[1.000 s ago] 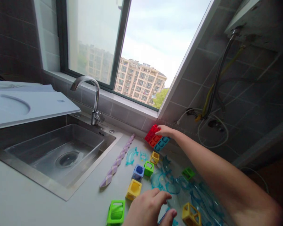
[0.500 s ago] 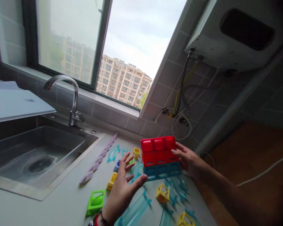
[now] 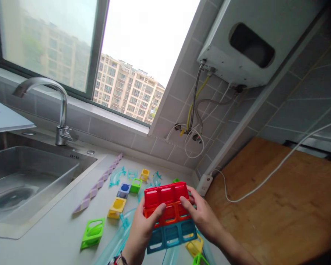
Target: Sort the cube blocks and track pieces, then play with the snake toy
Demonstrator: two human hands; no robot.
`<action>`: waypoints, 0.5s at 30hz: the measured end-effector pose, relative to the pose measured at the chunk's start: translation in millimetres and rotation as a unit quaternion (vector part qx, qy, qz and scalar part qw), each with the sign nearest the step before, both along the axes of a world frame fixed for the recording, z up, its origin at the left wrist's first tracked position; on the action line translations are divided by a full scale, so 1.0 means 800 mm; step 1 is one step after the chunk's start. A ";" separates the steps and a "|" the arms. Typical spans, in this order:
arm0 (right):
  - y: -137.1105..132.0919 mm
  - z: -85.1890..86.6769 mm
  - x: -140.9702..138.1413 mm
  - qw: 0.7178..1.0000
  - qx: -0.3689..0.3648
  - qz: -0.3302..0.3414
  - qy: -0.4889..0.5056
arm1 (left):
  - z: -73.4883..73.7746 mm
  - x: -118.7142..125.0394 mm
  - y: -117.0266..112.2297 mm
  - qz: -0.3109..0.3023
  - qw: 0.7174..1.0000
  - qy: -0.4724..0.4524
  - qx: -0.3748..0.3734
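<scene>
Both hands (image 3: 140,229) (image 3: 204,214) curl snugly around a red-orange-blue block set (image 3: 169,213), partly hiding clear blue tracks (image 3: 118,235); cubes (image 3: 116,209) lie around, sink (image 3: 85,162) left.

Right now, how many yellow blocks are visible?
3: the farthest yellow block, another beside the blue block, a third partly behind the held toy; more may be hidden.

The coloured block (image 3: 169,213) partly hides the left hand (image 3: 142,225) and yellow cube (image 3: 195,246).
</scene>
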State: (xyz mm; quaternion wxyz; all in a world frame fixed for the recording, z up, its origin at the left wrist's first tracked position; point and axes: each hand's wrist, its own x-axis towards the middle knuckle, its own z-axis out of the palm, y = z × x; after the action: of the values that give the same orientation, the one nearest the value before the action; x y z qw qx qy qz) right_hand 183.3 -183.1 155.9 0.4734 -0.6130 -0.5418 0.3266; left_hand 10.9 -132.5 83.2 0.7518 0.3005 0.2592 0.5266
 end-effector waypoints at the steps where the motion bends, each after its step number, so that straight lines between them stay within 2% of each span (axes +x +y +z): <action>1: 0.002 -0.006 -0.005 1.000 -0.015 0.009 0.014 | -0.001 0.001 0.000 0.003 1.000 0.005 0.006; 3: 0.005 -0.017 -0.016 0.998 -0.032 0.015 0.055 | -0.001 0.000 -0.001 -0.003 1.000 0.005 0.007; 7: 0.003 -0.031 -0.031 0.994 -0.013 -0.015 0.110 | 0.001 -0.009 0.001 -0.049 0.998 -0.026 -0.010; 11: -0.004 -0.030 -0.035 0.975 -0.021 0.002 0.220 | 0.000 -0.018 0.008 -0.134 0.988 -0.067 -0.033; 15: -0.009 -0.027 -0.035 0.964 -0.014 -0.017 0.265 | -0.002 -0.017 0.008 -0.171 0.980 -0.092 -0.036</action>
State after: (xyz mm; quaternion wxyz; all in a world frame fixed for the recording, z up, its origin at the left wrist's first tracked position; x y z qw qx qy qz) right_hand 155.7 -190.4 134.3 0.5968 -0.5205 -0.3818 0.4766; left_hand -2.7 -126.3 81.4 0.8617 0.2631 0.1527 0.4061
